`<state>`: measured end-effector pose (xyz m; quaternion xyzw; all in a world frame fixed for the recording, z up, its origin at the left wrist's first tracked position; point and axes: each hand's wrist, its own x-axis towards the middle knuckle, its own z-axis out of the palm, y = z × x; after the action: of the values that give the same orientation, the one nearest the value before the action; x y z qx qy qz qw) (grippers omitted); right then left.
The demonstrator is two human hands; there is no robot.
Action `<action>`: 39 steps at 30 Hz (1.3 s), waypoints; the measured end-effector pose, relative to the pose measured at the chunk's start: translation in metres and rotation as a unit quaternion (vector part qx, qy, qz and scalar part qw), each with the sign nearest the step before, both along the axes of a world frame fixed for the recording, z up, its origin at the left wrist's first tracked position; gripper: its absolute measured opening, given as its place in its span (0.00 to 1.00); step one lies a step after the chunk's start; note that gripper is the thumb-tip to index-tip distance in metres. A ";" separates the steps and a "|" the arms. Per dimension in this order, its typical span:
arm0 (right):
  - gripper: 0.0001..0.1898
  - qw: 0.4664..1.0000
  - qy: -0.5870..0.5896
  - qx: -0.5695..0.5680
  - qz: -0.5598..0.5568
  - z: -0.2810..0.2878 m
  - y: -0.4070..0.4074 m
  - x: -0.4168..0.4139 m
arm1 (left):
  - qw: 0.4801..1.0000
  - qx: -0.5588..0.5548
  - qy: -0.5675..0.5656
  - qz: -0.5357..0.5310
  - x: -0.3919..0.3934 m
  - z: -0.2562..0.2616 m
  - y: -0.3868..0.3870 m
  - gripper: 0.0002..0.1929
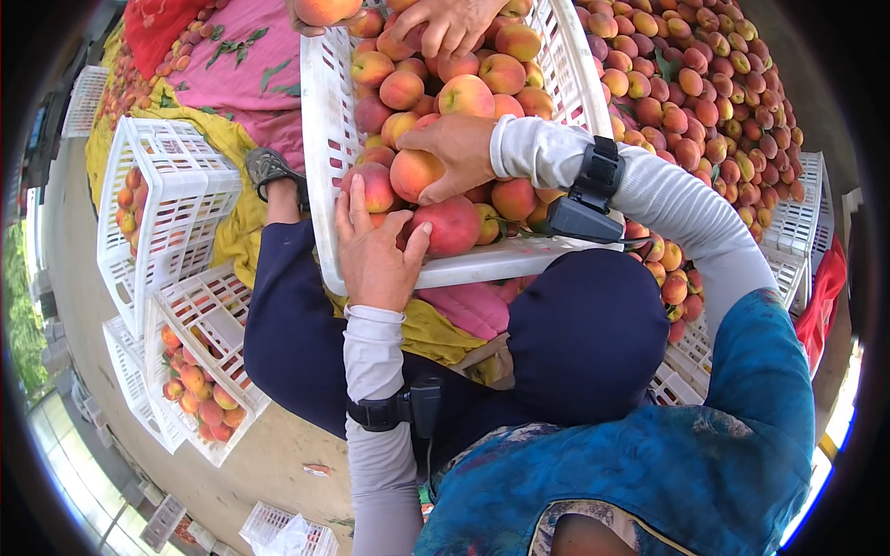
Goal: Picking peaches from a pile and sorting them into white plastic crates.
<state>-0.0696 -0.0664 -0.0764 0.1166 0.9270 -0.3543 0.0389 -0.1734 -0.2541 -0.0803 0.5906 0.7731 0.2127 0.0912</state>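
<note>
A white plastic crate (473, 270) full of peaches stands before me. My right hand (455, 153) reaches in from the right, thumb and fingers around an orange-yellow peach (414, 174). At the crate's near left corner is my left hand (379, 254), its fingers spread over the peaches; the fingertips touch a red-orange peach (375, 186) and the thumb lies against a large red peach (453, 226). Whether the left hand grips either one is unclear. Both forearms wear pale sleeves and black strapped devices.
Another person's hands (445, 24) work at the crate's far end, one holding a peach (325, 10). A big peach pile (695, 104) lies at the right. White crates (201, 163) with peaches stand at the left, by yellow cloth (240, 236) and pink cloth (243, 66).
</note>
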 end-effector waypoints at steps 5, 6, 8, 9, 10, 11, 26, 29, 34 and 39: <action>0.32 0.989 -0.093 0.117 0.005 0.002 0.001 0.005 | 1.000 -0.008 0.005 -0.004 0.000 -0.001 0.001 0.15; 0.31 0.989 -0.061 0.133 0.014 0.002 0.000 0.004 | 1.000 -0.005 0.004 -0.005 0.000 0.000 0.001 0.15; 0.31 0.988 -0.062 0.143 0.001 0.000 -0.006 0.001 | 1.000 -0.004 0.005 -0.003 0.000 0.001 0.001 0.15; 0.31 0.985 -0.083 0.149 -0.010 -0.001 -0.008 0.001 | 1.000 -0.006 0.005 -0.003 0.001 0.001 0.001 0.15; 0.31 0.988 -0.073 0.136 -0.001 -0.003 -0.013 0.000 | 1.000 -0.003 0.008 -0.004 0.001 0.001 0.002 0.16; 0.31 0.987 -0.073 0.142 -0.021 -0.006 -0.016 0.000 | 1.000 -0.008 0.007 -0.005 0.001 0.002 0.002 0.16; 0.30 0.976 -0.024 0.209 -0.063 -0.008 -0.021 0.000 | 0.999 -0.038 0.027 0.010 0.002 0.002 0.006 0.25; 0.29 0.988 -0.020 0.132 -0.084 -0.011 -0.015 0.004 | 0.999 -0.029 0.007 0.011 0.001 0.002 0.006 0.29; 0.30 0.996 0.050 0.052 -0.060 -0.018 -0.010 0.011 | 0.999 -0.041 0.016 0.003 -0.003 0.011 0.007 0.35; 0.35 0.998 -0.048 0.029 -0.032 -0.015 -0.008 0.013 | 0.994 -0.103 0.027 -0.023 -0.010 0.017 0.024 0.38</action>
<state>-0.0569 -0.0747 -0.0913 0.1641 0.9297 -0.3226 0.0686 -0.1831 -0.2298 -0.0632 0.6013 0.7792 0.1139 0.1353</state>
